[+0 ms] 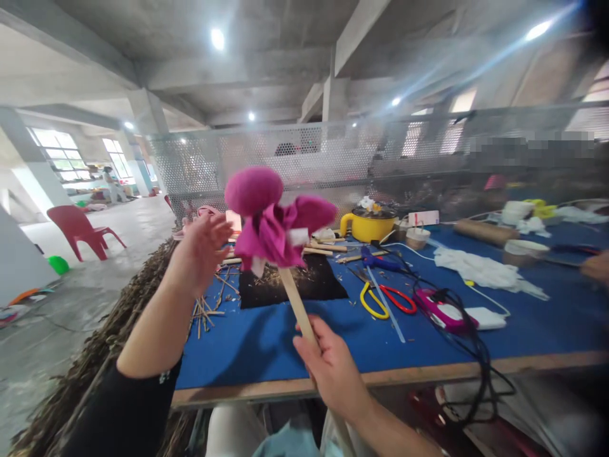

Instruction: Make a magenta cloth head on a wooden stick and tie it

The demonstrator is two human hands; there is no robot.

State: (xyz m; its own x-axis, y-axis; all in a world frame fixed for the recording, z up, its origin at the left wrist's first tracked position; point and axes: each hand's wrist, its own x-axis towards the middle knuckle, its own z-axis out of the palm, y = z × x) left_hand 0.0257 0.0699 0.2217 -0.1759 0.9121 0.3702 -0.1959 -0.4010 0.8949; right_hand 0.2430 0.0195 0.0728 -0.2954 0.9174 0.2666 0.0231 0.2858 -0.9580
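Observation:
My right hand [333, 371] is wrapped around a pale wooden stick [295, 301], held tilted above the near edge of the table. At the stick's upper end sits a bundle of magenta cloth [271, 238] with a rounded lump at the top left, gathered folds and a flared piece to the right. A small white tag [299, 237] shows on the cloth. My left hand [202, 251] is raised just left of the bundle, its fingers apart and slightly blurred, holding nothing. Whether its fingertips touch the cloth I cannot tell.
On the blue table [266, 355] lie a black mat [314, 285] with debris, thin twigs, scissors [387, 299], a blue glue gun [380, 260] and tangled black cables. A yellow pot [373, 227] stands behind. Dried stalks [104, 349] line the left side. Another person's hand [598, 270] is at far right.

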